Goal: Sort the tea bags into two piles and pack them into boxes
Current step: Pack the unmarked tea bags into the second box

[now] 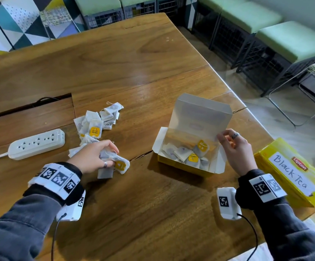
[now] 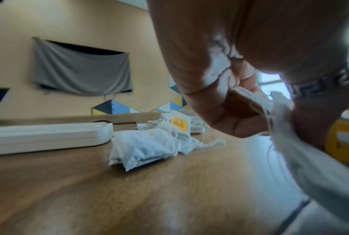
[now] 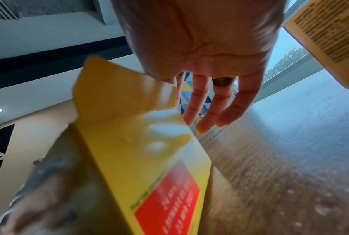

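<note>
My left hand [image 1: 111, 157] grips a bunch of white tea bags [image 1: 120, 164], one with a yellow tag, just above the table. The left wrist view shows my curled left hand [image 2: 250, 95] round these bags [image 2: 280, 120]. Behind it lies a loose pile of tea bags [image 1: 96, 123] [image 2: 149, 146]. An open yellow box [image 1: 188, 162] [image 3: 149, 151] stands at centre right with several tea bags inside. My right hand [image 1: 226, 138] [image 3: 209, 111] pinches the lower right corner of its raised lid [image 1: 200, 113]. A shut yellow box labelled "Black Tea" [image 1: 288, 174] [image 3: 326, 36] lies at the right.
A white power strip [image 1: 37, 144] [image 2: 46, 136] lies left of the pile, beside a cable slot [image 1: 28, 106] in the wooden table [image 1: 153, 53]. The table's right edge runs just past the shut box. Green-cushioned wire stools [image 1: 292, 40] stand beyond.
</note>
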The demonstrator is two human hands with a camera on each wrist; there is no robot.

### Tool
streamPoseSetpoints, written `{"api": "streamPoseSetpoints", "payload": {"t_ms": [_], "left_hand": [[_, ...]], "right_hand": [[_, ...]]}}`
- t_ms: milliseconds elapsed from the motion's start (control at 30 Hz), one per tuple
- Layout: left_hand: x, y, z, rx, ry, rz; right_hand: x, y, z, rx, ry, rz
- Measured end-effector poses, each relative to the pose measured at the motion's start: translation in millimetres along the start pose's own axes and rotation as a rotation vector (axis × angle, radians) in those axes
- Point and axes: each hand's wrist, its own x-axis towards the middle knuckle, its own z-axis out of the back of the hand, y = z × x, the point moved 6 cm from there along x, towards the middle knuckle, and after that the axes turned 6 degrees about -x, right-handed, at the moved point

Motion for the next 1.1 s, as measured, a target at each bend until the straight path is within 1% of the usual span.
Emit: {"api": "streamPoseSetpoints", "payload": {"t_ms": [67,133,200,233,333,400,467,533,600,700,800,933,1000,1033,1100], "left_hand": [[-6.2,-13.4,14.9,-0.157,-0.085,-0.034],[-11.5,-36.1,26.1,-0.412,-0.114,-0.093],[-12.6,-69.3,26.7,-0.603,-0.055,-0.173],[-10.7,-88.1,21.7,-0.627,-0.008,-0.221],[3.8,-142.8,-10.3,-0.514,0.107,-0.316],[20.3,-166.1,-38.3,-0.445,0.162,-0.31],[37.4,-173.8,-62.4,-0.324,0.197,-0.261],[48.9,-169.6,-79.4,-0.112,0.228,-0.211],[54.7,-163.2,-89.4,0.055,0.248,-0.199],[54.0,-159.9,-93.7,0.095,0.261,-0.177],[54.6,-163.7,-94.5,0.13,0.25,-0.232],[54.8,-168.0,-91.9,0.002,0.267,-0.266],[55.0,-169.9,-90.6,-0.023,0.282,-0.272],[54.4,-169.7,-91.3,0.027,0.291,-0.267],[52.5,-169.6,-94.4,0.223,0.273,-0.25]], "right_hand": [[0.1,-1.6,0.5,-0.001,-0.003,0.003],[0.2,-2.6,0.7,-0.001,-0.005,0.009],[0.2,-3.8,0.2,0.01,0.0,0.006],[0.4,-4.6,0.0,0.016,0.004,0.002],[1.6,-7.1,-1.2,0.036,0.01,0.005],[2.6,-8.8,-1.6,0.05,0.017,0.002],[3.0,-10.7,-2.1,0.065,0.031,-0.006],[2.9,-11.5,-1.3,0.072,0.04,-0.006],[2.9,-12.9,-0.3,0.063,0.038,-0.005],[2.9,-14.3,-0.2,0.062,0.044,-0.013],[2.7,-14.2,-0.1,0.076,0.052,-0.015],[2.5,-14.8,1.1,0.074,0.051,-0.007],[2.9,-14.7,1.4,0.072,0.053,-0.001],[3.0,-14.8,1.1,0.074,0.056,0.001],[3.2,-15.5,0.3,0.074,0.062,0.002]]}}
